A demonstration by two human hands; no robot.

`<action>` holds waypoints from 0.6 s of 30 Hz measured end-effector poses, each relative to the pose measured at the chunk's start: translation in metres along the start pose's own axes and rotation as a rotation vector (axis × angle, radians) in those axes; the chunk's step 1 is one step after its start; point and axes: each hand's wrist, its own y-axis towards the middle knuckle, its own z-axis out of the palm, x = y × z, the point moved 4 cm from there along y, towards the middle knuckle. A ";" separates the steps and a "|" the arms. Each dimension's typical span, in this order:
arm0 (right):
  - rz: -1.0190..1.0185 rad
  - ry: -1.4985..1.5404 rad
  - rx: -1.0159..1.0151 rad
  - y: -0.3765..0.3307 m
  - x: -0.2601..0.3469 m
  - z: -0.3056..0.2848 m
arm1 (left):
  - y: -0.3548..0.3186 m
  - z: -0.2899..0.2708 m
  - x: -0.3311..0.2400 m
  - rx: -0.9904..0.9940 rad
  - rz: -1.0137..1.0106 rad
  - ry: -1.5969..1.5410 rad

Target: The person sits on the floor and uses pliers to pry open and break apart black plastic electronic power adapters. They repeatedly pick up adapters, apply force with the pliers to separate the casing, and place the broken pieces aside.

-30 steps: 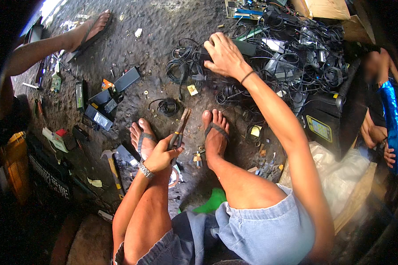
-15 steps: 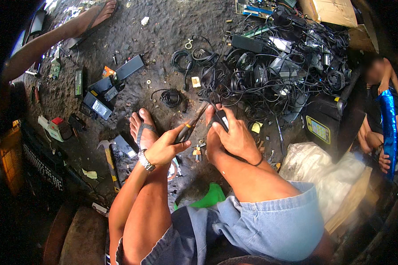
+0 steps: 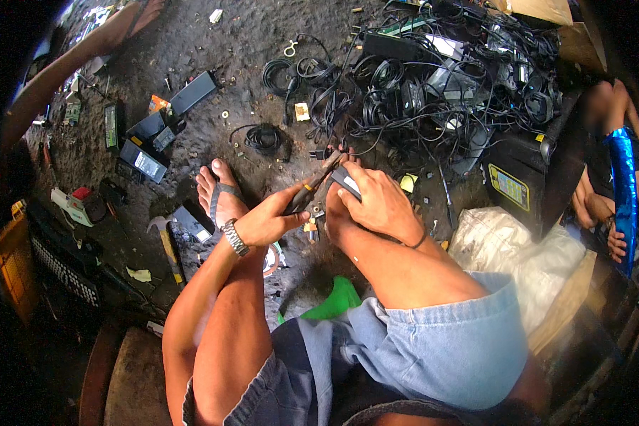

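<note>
My left hand point(image 3: 266, 219), with a metal watch on the wrist, is closed round the dark, yellow-marked handles of a pair of pliers point(image 3: 308, 192). The plier jaws point away from me and cross close to the far end of a black power adapter point(image 3: 347, 183). That adapter, a pale label on its side, is gripped in my right hand point(image 3: 389, 207). Just beyond the jaws lies a small black plug point(image 3: 319, 154). Whether the jaws bite on a cord or the casing, I cannot tell. Both hands are held between my knees, above my sandalled feet.
A tangled heap of black cables and adapters point(image 3: 405, 92) fills the far right. Coiled cords point(image 3: 263, 138), split casings point(image 3: 143, 162) and a hammer point(image 3: 167, 248) lie on the dirt. At right stand a black case point(image 3: 511, 186) and a white sack point(image 3: 497, 241). Another person sits beyond.
The plier jaws have come closer to the adapter's far end and now overlap it in view. The whole scene has shifted slightly left and up. Both hands keep their holds.
</note>
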 end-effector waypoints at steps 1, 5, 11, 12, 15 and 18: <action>0.017 0.002 0.022 0.001 0.001 0.001 | -0.001 0.001 0.001 -0.005 0.027 0.047; 0.074 -0.013 0.047 0.004 0.006 0.008 | -0.001 0.005 0.013 0.025 0.099 0.093; 0.063 0.063 -0.007 0.006 0.000 0.006 | 0.003 -0.010 -0.004 0.141 0.152 0.171; 0.049 0.108 -0.027 0.006 -0.002 0.006 | 0.005 -0.010 -0.003 0.135 0.143 0.150; -0.014 0.139 -0.068 0.005 0.003 0.000 | 0.008 0.000 0.001 0.072 0.080 0.002; -0.003 0.134 -0.046 0.004 -0.005 0.002 | 0.009 0.014 0.004 0.017 -0.033 -0.173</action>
